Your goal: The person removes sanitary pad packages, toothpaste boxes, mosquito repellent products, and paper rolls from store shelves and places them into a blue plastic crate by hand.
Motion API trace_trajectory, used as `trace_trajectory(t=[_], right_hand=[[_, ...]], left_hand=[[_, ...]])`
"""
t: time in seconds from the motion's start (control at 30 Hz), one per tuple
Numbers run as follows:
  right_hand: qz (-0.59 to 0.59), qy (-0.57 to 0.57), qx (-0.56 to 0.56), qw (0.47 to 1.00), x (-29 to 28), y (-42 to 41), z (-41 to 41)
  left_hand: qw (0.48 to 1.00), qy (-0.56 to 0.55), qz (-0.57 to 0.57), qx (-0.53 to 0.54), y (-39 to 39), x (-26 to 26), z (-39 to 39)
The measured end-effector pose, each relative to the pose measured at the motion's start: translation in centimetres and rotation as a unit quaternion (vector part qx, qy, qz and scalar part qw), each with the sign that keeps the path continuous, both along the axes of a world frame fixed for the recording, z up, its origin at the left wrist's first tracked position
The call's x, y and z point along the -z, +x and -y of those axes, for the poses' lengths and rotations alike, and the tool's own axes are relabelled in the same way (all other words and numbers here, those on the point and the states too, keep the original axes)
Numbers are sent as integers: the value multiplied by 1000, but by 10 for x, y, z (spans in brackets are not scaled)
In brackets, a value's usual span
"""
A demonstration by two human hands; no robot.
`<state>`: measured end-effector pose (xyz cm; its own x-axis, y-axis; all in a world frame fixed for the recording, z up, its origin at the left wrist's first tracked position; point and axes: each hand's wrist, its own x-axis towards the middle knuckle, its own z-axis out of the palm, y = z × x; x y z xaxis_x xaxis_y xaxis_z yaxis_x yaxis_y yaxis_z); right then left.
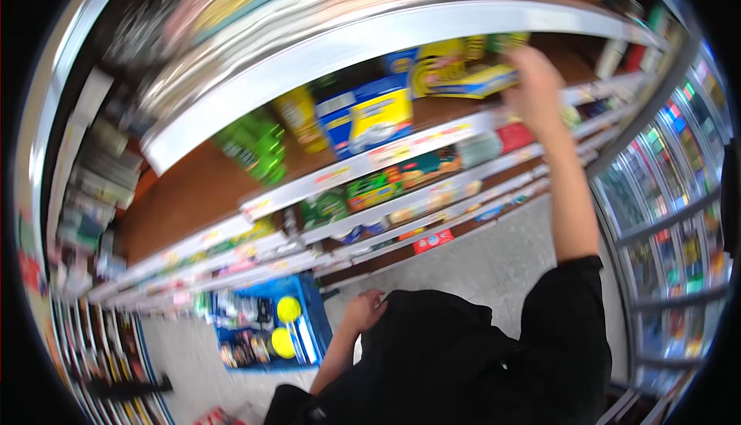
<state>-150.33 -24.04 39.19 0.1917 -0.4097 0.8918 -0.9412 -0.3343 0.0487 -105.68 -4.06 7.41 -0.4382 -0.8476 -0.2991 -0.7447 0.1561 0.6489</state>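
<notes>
My right hand [534, 86] is raised to the upper store shelf, its fingers at the right end of a yellow and blue open-front carton [463, 86]. Motion blur and the back of the hand hide whether the fingers grip anything. Left of that carton stands a blue and yellow box [370, 115], followed by a yellow pack [302, 119] and green bottles [255, 144]. Low beside my dark clothing hangs my left hand [366, 310], its fingers partly curled and their inner side hidden. A blue crate [317, 323] with packaged goods and two round yellow-topped items stands nearest to it.
A white shelf edge [324, 54] runs above my right hand, with folded cloth-like goods [301, 17] over it. Lower shelves hold boxes and packs [376, 187]. Glass-fronted shelving [660, 205] lines the right side. Grey floor [480, 257] lies below.
</notes>
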Motion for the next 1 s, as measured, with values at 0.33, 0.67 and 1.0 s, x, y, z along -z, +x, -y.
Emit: trace_trajectory(t=[0.33, 0.67, 1.0], right_hand=[[155, 1, -66, 986, 37, -65, -51], [47, 10, -49, 998, -1, 16, 13], [30, 277, -66, 958, -34, 34, 62]], left_hand=[[999, -23, -5, 22, 23, 9, -8], [997, -26, -13, 69, 48, 15, 1], [999, 35, 18, -9, 51, 28, -4]])
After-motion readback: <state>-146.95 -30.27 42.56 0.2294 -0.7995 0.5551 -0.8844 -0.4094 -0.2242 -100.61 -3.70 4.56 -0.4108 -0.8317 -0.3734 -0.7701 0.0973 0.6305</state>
